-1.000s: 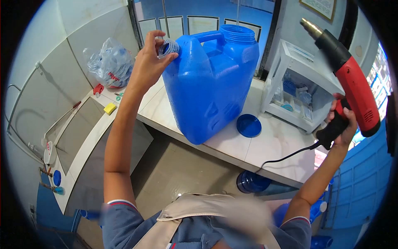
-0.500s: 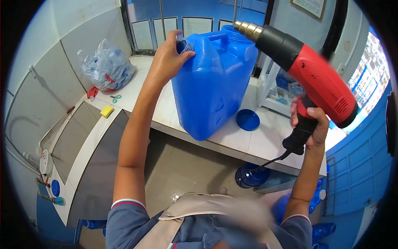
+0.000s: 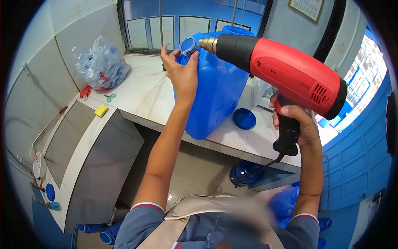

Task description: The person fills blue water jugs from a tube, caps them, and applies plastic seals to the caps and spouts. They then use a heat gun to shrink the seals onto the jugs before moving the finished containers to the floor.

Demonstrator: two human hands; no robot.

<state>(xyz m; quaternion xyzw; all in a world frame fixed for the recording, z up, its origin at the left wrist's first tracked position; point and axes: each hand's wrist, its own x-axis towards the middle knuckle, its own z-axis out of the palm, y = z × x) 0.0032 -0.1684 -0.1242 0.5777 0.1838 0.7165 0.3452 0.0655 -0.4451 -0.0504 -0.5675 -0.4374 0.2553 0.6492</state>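
Note:
A large blue plastic water jug point(image 3: 211, 97) stands upright on the counter. On its near top corner is a small ridged blue cap point(image 3: 188, 46) with what looks like clear film around it. My left hand point(image 3: 182, 70) has its thumb and fingers around the lower edge of this cap. My right hand point(image 3: 300, 124) grips the black handle of a red and black heat gun point(image 3: 296, 72). The gun's metal nozzle points left, close beside the cap. Part of the jug's top is hidden behind the gun.
A round blue lid point(image 3: 244, 119) lies on the tiled counter point(image 3: 151, 97) by the jug. Leftward are a plastic bag of blue items point(image 3: 101, 66), green scissors point(image 3: 110, 98), a yellow sponge point(image 3: 100, 111) and a sink point(image 3: 68, 141). The gun's cord point(image 3: 269, 164) hangs past the counter edge.
The heat gun has swung left and lower, bringing its nozzle from above the jug's large mouth to beside the small cap. My left hand has shifted and turned below the cap.

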